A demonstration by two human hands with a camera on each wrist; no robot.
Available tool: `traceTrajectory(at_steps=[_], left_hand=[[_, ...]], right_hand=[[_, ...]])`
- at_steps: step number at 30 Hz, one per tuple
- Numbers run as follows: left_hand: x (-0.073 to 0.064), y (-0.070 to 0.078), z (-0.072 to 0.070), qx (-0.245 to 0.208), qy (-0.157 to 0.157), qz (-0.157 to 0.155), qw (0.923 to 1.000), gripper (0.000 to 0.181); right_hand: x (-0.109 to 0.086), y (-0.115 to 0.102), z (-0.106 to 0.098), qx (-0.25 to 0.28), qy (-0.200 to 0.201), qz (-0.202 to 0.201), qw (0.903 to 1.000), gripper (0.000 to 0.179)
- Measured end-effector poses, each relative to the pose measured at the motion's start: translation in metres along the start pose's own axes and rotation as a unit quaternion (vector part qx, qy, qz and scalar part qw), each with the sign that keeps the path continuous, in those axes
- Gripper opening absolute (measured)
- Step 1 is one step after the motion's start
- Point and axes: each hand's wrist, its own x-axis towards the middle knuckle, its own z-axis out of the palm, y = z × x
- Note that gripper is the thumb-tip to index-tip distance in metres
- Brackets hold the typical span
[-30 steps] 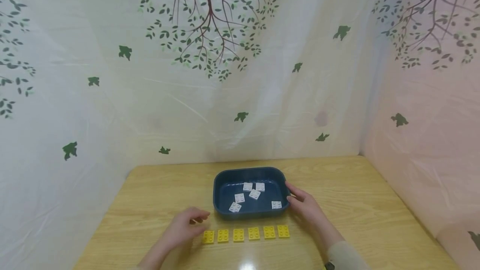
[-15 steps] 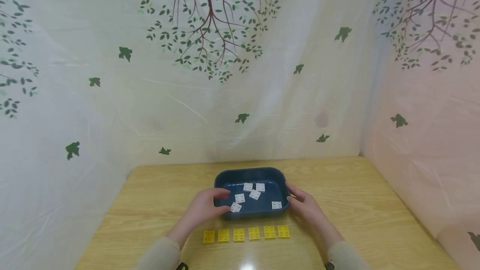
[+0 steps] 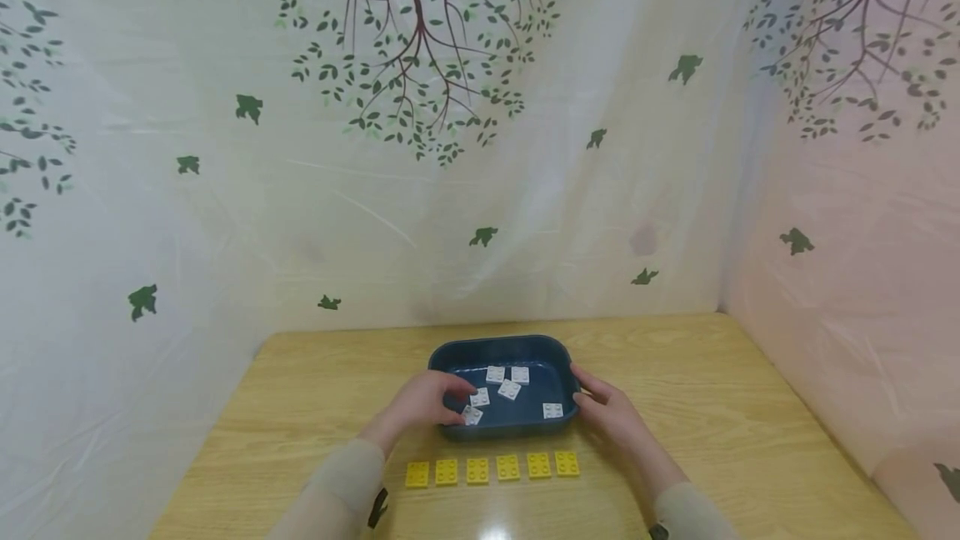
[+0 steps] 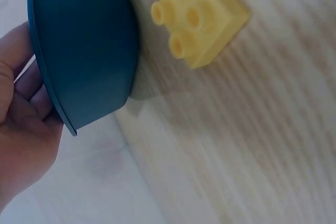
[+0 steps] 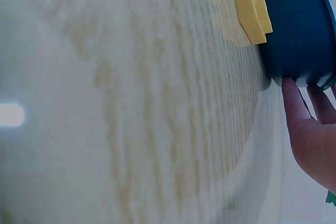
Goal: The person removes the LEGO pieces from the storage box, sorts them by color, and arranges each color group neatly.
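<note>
A dark blue tray with several white toy bricks in it stands on the table. My left hand reaches over the tray's left rim, thumb and fingers apart. The thumb tip is right at the nearest white brick; the fingertips are beside another white brick. In the left wrist view the tray's wall hides the fingertips. At the tray's right end, my right hand rests its thumb and fingertips against the outer wall, as the right wrist view shows too.
Several yellow toy bricks lie in a row along the tray's front side. The wooden table meets a pale curtain printed with branches and leaves at the back and sides.
My left hand has moved from beside the leftmost yellow brick, up and right over the rim, and further in among the white bricks. The right hand and tray stay put.
</note>
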Motion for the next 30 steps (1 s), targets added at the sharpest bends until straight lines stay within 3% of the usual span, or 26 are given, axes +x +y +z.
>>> traceTrajectory(at_steps=[5,13,23,30], left_hand=[[0.009,-0.003,-0.004,0.014,-0.039,0.025,0.9988,0.046],[0.010,0.002,-0.006,-0.003,-0.087,0.011,0.9961,0.043],[0.013,0.005,-0.002,-0.009,-0.108,0.032,0.9936,0.037],[0.022,0.008,0.005,-0.043,-0.106,0.041,0.9926,0.038]], right_hand=[[-0.003,-0.001,0.000,0.008,0.003,-0.004,1.0000,0.052],[-0.010,-0.002,0.001,-0.007,0.008,-0.005,0.9999,0.052],[-0.009,-0.003,0.003,0.007,0.010,0.002,0.9999,0.052],[-0.009,-0.003,0.003,-0.002,0.017,-0.004,0.9998,0.052]])
